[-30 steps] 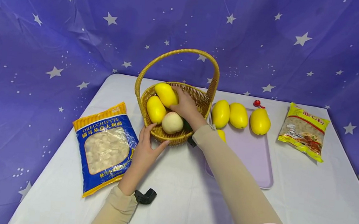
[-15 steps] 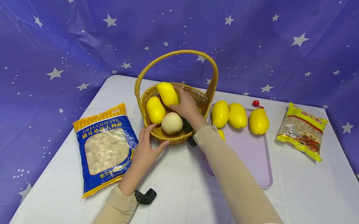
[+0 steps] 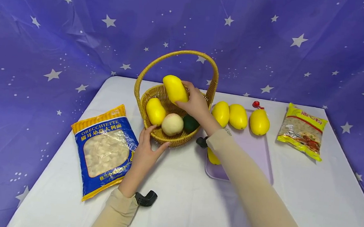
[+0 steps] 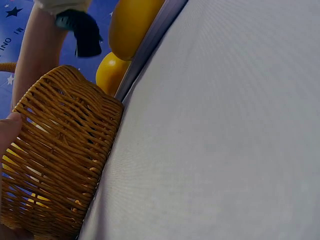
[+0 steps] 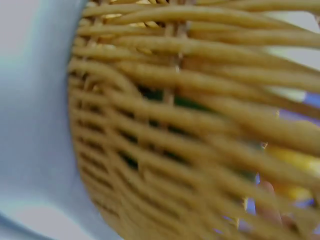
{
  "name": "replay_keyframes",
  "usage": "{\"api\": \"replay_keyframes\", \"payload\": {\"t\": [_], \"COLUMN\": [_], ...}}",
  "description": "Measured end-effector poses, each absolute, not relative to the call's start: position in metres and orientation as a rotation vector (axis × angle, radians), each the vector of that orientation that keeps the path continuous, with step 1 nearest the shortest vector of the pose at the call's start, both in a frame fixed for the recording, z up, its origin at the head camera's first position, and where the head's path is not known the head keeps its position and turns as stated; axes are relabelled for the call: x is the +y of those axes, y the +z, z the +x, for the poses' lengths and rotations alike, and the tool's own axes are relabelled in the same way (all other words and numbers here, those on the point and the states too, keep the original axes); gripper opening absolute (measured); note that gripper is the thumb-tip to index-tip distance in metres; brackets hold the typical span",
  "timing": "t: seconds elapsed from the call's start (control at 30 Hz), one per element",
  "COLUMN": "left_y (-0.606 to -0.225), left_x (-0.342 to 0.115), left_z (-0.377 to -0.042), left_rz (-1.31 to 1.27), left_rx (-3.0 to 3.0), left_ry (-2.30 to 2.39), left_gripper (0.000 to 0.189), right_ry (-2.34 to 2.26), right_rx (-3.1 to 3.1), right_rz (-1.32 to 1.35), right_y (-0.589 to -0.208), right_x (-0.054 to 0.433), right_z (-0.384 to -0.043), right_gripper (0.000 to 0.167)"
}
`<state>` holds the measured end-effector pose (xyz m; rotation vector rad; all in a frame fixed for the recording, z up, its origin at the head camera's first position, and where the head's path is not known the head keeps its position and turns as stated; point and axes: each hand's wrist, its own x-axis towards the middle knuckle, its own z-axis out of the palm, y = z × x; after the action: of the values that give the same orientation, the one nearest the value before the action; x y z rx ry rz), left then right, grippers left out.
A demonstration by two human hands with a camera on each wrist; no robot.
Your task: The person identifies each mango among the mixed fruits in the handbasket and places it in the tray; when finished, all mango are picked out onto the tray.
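Note:
My right hand point(image 3: 197, 102) grips a yellow mango point(image 3: 175, 89) above the wicker basket point(image 3: 175, 140), thumb on its near side. My left hand point(image 3: 144, 157) touches the front left of the basket, with fingers at the rim and thumb spread along the outer wall; in the left wrist view its thumb point(image 4: 9, 129) lies at the rim. Inside the basket are another mango point(image 3: 155, 111), a pale peach point(image 3: 172, 124) and a dark green fruit point(image 3: 190, 123). The right wrist view is mostly filled by the blurred basket weave point(image 5: 200, 115).
Right of the basket, a lilac tray point(image 3: 255, 158) carries several mangoes point(image 3: 237, 116). A small red item point(image 3: 257, 104) lies at its back edge. A blue orecchiette bag point(image 3: 105, 152) lies at left, a yellow pasta bag point(image 3: 301, 132) at right. The basket handle point(image 3: 180, 52) arches overhead.
My right hand has lifted the mango up and a little to the right, off the fruit in the basket, and the dark green fruit now shows more. My left hand stays at the basket.

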<state>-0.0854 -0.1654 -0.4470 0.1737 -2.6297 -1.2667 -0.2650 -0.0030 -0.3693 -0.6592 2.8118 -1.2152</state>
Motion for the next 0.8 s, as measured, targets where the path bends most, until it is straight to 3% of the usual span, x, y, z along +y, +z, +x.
{"api": "replay_keyframes", "payload": {"t": [0.4, 0.8], "left_y": [-0.447, -0.448], "left_x": [-0.165, -0.165], "left_z": [-0.085, -0.086], "left_rz": [0.158, 0.165], "left_rx": [-2.615, -2.626], "left_ry": [-1.292, -1.295], "left_gripper": [0.077, 0.078], "right_ry": [-1.385, -1.487], "right_rx": [2.762, 2.747], "right_rz": [-0.725, -0.463], "right_y": [-0.344, -0.338], "right_x": [0.045, 0.108], "right_z": [-0.231, -0.184], "right_gripper": [0.078, 0.079]}}
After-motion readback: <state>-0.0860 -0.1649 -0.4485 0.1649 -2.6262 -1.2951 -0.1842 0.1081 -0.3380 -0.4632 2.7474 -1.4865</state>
